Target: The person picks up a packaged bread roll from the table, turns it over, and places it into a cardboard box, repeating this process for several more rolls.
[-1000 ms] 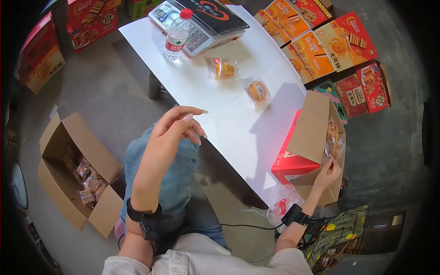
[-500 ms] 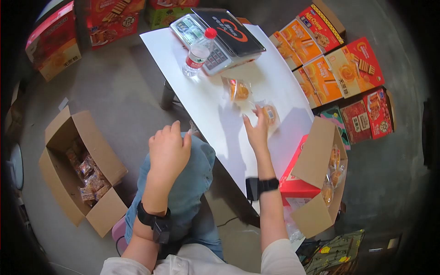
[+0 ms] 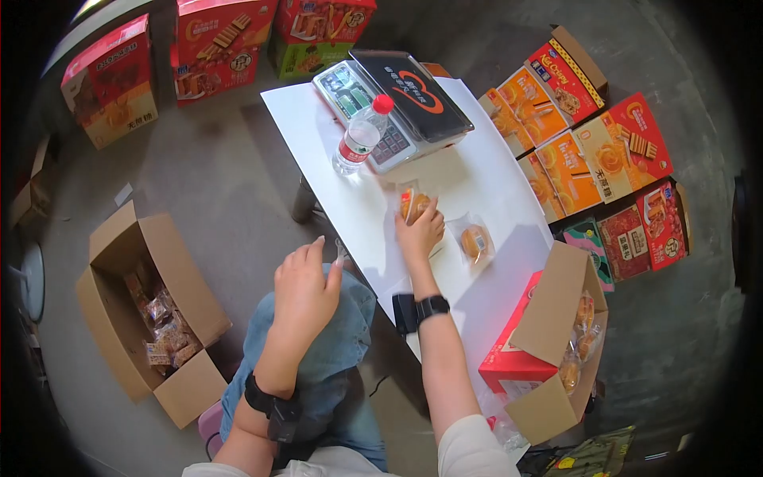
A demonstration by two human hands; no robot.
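Note:
On the white table, my right hand has its thumb and fingers closed around the near side of a plastic-wrapped bun. A second wrapped bun, with a small label on its wrapper, lies on the table to the right of that hand. My left hand is over my knee, left of the table edge. Its fingers are loosely stretched and the thumb stands apart, with no object visible in it.
A digital scale and a water bottle stand at the table's far end. An open carton of wrapped snacks is at left, another box with buns at right. Printed snack boxes line the floor beyond.
My right hand has moved left from the labelled bun to the other one and closed on it. My left hand stays over the knee. The view has shifted, so the scene sits lower.

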